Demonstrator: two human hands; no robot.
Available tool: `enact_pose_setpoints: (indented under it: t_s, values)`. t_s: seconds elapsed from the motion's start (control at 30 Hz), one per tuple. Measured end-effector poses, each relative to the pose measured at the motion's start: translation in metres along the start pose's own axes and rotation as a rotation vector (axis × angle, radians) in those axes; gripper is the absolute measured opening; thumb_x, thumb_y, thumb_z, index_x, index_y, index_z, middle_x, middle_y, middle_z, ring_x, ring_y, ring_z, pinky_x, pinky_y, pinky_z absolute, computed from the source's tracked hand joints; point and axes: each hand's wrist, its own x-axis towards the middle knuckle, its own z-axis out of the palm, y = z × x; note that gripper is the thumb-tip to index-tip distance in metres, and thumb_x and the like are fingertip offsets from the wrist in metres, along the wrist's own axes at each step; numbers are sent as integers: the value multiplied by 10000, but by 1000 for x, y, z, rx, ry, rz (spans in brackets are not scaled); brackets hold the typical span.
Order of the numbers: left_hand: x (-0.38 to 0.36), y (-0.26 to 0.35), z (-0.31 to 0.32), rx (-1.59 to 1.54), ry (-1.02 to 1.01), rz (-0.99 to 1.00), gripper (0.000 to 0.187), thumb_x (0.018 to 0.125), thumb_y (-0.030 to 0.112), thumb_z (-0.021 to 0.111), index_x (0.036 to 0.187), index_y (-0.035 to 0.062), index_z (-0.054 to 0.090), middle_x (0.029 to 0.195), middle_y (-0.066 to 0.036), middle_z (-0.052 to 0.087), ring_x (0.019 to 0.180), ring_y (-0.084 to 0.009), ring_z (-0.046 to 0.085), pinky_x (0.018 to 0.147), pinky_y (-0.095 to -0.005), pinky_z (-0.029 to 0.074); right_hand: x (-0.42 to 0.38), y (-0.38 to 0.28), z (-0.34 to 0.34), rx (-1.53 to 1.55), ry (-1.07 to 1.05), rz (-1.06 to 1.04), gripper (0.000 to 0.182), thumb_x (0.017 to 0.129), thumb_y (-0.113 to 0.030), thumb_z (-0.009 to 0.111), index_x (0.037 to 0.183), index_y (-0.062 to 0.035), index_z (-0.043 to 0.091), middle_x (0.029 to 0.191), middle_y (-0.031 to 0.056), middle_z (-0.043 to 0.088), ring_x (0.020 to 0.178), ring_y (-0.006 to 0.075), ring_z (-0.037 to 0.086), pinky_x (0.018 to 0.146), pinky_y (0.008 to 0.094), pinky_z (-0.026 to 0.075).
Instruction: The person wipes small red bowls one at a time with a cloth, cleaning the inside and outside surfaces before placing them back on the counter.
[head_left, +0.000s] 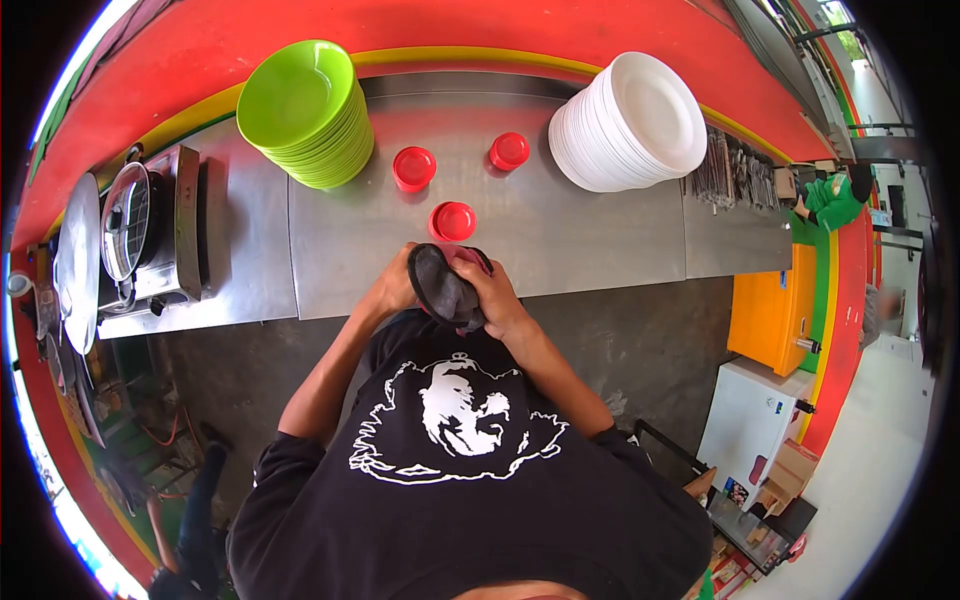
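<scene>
Close to my body, just over the steel table's point(560, 245) front edge, both my hands are closed around a bunched dark grey cloth point(443, 285). My left hand point(399, 277) grips its left side, fingers mostly hidden behind it. My right hand point(492, 295) presses into it from the right with bent fingers. A reddish-pink edge point(474, 262) shows beside the cloth; what it belongs to is mostly covered. Just beyond my hands sit small red bowls point(456, 222), two of them overlapping. Farther back are two more groups of red bowls, one left point(414, 169) and one right point(509, 151).
A tall stack of green plates point(320, 120) stands back left, white plates point(640, 120) back right. Cutlery point(735, 170) lies at the right end. A stove with a lidded pan point(130, 222) occupies the left end. Right of me are an orange cabinet point(765, 315) and a white fridge point(745, 420). Another person point(195, 510) is lower left.
</scene>
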Motion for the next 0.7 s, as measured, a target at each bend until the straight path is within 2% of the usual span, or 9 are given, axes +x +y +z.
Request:
enact_pose_setpoints:
  t_s: [0.03,0.13,0.23,0.27,0.37,0.47,0.57,0.6,0.7]
  values:
    - [1,-3,1,-29,8,-16,426,904,270,589,1228,-6,616,1130,-106,665,1025,-173,653,845,-324,547,1,-1,1,21,21,-29,277,949,-257,658,1075,-11,662,899,11,673,732,71,625,672,255,520]
    - [-7,12,30,-592,406,-134,430,961,298,525,1253,-10,595,1116,-112,668,1026,-174,655,831,-316,550,2,1,2,46,38,-122,261,939,-241,665,1063,-11,665,893,14,675,724,72,627,665,259,521]
    - [-10,15,54,-716,572,-136,460,992,336,478,1271,-16,576,1113,-119,667,1013,-175,660,816,-310,554,0,7,-7,-21,-28,-185,249,933,-225,670,1059,-10,668,888,13,675,746,71,626,687,253,518]
    - [-10,18,61,-738,645,-180,432,989,307,486,1252,-18,592,1099,-116,666,1001,-161,653,807,-303,551,-2,9,-8,-35,-26,-191,244,931,-221,671,1053,-10,671,888,11,676,753,72,626,695,250,516]
    - [-9,-20,21,-111,63,159,401,985,268,488,1235,-22,606,1066,-107,671,973,-147,645,810,-297,545,-2,15,-15,-79,0,-128,238,933,-222,668,1037,-8,683,896,10,680,775,74,626,714,241,510]
    - [0,-23,18,181,4,153,318,897,173,528,1090,-53,643,942,-42,685,744,-120,606,698,-317,524,-3,7,-11,-66,61,-83,254,937,-234,665,1035,-2,695,913,15,687,787,77,628,716,239,507]
    - [8,7,52,-289,394,35,302,915,198,528,1057,-36,655,888,-27,673,723,-123,606,666,-332,520,4,7,-23,-13,113,-122,281,942,-248,662,1059,6,695,930,22,693,798,79,631,719,243,509]
    - [12,14,59,-499,484,-110,289,938,219,524,1034,-12,668,873,-29,668,761,-115,607,678,-320,516,7,4,-28,3,123,-154,292,945,-252,661,1071,9,694,935,24,695,803,80,633,722,244,509]
    - [25,14,66,-536,464,-242,281,952,215,513,1039,0,672,893,-50,668,825,-110,608,726,-298,513,10,-11,-39,-33,152,-178,296,957,-254,651,1082,11,691,931,21,693,806,78,633,723,246,509]
